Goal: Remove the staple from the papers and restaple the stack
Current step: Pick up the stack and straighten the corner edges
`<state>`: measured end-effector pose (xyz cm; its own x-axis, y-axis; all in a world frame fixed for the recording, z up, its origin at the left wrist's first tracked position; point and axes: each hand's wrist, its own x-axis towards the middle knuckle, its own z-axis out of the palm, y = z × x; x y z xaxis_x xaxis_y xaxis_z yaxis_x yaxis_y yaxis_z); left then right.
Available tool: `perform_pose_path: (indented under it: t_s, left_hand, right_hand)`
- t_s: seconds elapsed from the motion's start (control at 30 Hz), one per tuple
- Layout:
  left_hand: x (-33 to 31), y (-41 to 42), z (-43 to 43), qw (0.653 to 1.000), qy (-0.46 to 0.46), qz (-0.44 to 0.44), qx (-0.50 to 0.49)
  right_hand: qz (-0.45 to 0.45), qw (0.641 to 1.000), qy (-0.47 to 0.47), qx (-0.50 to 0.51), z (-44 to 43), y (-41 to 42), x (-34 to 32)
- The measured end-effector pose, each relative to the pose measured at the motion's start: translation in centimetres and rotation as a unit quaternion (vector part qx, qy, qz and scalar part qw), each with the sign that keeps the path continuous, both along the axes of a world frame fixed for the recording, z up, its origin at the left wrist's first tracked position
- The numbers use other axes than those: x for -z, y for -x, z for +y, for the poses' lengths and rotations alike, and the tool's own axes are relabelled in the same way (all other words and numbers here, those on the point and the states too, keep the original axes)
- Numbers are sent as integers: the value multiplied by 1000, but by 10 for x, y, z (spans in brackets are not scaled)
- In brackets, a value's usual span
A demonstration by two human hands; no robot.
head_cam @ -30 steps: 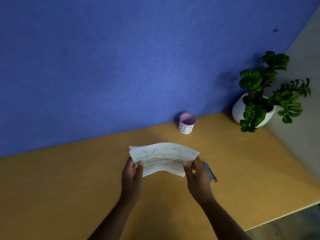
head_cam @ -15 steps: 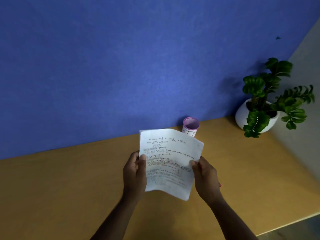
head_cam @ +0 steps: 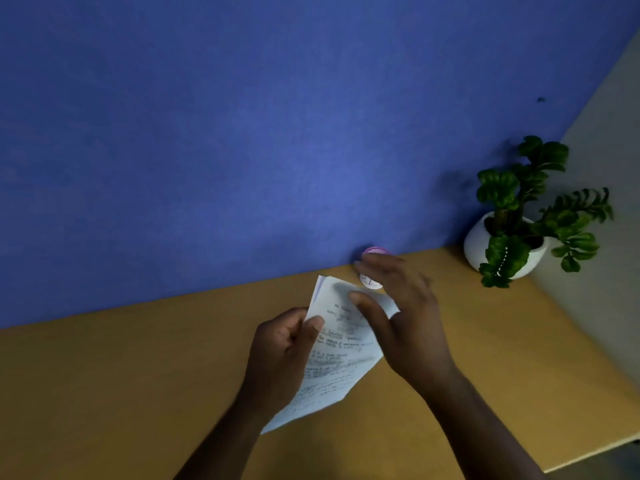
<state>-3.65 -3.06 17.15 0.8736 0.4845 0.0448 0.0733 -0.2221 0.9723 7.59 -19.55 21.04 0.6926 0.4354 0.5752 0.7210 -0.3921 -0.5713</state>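
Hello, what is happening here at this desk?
A person holds a stack of papers above the desk. The left hand pinches the stack's left edge. The right hand is open, its thumb on the top sheet, and partly hides a small pink cup behind. No stapler is visible.

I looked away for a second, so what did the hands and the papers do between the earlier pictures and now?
The papers were raised from a flat, curved hold and turned to slant away to the upper right. The right hand let go of their edge and now spreads open over the top corner. The left hand kept its grip on the left edge. The pink cup, potted plant and desk stayed put.
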Motion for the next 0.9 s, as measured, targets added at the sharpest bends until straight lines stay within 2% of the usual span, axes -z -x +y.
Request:
perform_pose_path:
  t_s: [0.13,0.23,0.37,0.5,0.67,0.83,0.9]
  left_hand:
    - [-12,3,-7,1000,24,-5,8]
    - [-14,5,-9,999,41,-1,7]
    - [-19,7,-11,1000,28,-5,-7]
    - [-19,8,-11,998,38,-39,8]
    - [-17,7,-7,992,-83,-85,47]
    - [-20,2,-11,997,-27,-73,14]
    - [-21,0,-12,997,23,-68,6]
  right_hand:
    - [35,998,17,-38,13,-7,-12]
    - [145,989,-26,-17,16,-8,-14]
    - [205,979,-16,-8,14,-9,-10]
    - [216,976,-12,-6,11,-12,-6]
    - [246,968,-54,-9,11,-11,-9]
    - [236,970,-51,-1,10,-11,-10]
    - [244,968,-53,-4,9,-12,-11]
